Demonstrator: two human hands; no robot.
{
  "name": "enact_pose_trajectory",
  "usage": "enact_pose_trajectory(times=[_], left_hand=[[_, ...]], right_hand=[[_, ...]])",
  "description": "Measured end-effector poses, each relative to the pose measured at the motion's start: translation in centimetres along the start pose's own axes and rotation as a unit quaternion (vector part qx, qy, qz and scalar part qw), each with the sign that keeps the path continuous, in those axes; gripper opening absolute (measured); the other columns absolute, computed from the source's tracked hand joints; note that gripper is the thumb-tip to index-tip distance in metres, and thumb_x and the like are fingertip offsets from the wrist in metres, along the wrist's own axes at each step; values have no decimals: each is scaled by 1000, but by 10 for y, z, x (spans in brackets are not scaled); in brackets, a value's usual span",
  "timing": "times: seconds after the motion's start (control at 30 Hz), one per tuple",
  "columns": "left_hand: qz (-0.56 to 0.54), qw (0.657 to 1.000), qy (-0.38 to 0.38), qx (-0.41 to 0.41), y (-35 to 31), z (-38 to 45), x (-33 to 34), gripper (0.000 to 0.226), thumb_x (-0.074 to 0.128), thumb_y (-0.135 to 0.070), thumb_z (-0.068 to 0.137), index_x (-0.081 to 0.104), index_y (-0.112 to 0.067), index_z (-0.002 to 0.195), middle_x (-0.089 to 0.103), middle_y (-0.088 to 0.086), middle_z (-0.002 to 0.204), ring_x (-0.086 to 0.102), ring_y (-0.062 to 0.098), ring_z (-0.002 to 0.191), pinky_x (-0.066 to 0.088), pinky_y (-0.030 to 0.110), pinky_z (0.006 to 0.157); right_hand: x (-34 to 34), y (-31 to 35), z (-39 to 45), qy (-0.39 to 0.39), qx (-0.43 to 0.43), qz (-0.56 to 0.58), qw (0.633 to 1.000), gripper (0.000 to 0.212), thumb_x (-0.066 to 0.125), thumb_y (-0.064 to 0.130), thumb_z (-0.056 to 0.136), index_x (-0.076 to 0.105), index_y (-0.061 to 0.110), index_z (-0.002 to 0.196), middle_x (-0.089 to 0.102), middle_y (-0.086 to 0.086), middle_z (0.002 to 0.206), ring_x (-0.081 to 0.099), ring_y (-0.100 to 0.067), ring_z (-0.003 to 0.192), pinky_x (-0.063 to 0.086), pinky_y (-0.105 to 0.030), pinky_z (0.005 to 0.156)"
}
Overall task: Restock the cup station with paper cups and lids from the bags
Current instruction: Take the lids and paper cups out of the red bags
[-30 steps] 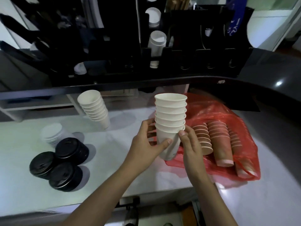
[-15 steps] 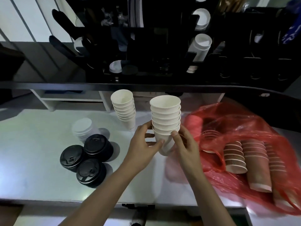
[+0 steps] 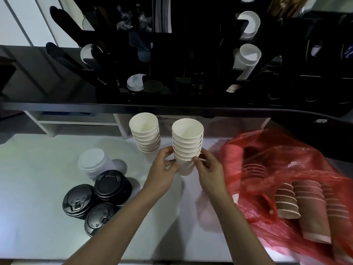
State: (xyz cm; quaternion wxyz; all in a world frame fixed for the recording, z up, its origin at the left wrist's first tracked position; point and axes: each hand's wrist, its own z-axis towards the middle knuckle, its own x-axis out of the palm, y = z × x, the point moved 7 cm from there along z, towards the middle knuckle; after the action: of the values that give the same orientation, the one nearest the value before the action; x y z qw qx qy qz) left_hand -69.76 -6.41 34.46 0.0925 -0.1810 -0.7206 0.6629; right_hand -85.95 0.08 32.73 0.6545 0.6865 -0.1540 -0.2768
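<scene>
- The left hand [image 3: 165, 172] and right hand [image 3: 209, 170] are both gripping the white cup stack [image 3: 187, 145] near its base, fingers curled round it, holding it upright beside the second white stack [image 3: 146, 139] and left of the red bag [image 3: 286, 169].
- This is looking like the sorting step: cups out of the bag, not yet loaded.
- Next, it is calling for a lift to the black cup station [image 3: 191, 73] behind the stack.
- Compared with a second ago, the stack is sitting closer to the second stack and farther from the bag.

Upright stack of white paper cups [image 3: 187, 142] beside second white stack [image 3: 146, 138]; brown cups [image 3: 298, 203] in red bag [image 3: 286, 161].
</scene>
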Motion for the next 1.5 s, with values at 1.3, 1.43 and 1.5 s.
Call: enact_pose_trajectory(times=[1.3, 1.43, 1.5], left_hand=[[53, 998, -3, -28, 22, 8, 15, 43, 53, 6, 94, 59, -30, 116, 65, -6, 115, 65, 14, 102, 61, 41, 87], [58, 997, 41, 2, 1, -8, 37, 40, 49, 6, 95, 62, -29, 109, 68, -6, 112, 68, 20, 102, 60, 36, 86], [61, 996, 55, 19, -9, -16, 49, 39, 49, 6, 95, 64, -27, 109, 70, -10, 110, 68, 18, 103, 60, 36, 87]], right_hand=[[-8, 5, 4, -21, 57, -2, 998, 40, 58, 0, 97, 61, 18, 133, 67, 1, 123, 62, 6, 104, 48, -8, 82], [-29, 18, -12, -35, 35, 6, 999, 37, 59, 1, 97, 64, 28, 122, 71, 5, 116, 66, 0, 100, 50, -20, 89], [-42, 26, -22, -47, 24, 10, 999, 35, 58, 1, 97, 67, 24, 121, 73, 7, 113, 68, -1, 100, 52, -26, 92]])
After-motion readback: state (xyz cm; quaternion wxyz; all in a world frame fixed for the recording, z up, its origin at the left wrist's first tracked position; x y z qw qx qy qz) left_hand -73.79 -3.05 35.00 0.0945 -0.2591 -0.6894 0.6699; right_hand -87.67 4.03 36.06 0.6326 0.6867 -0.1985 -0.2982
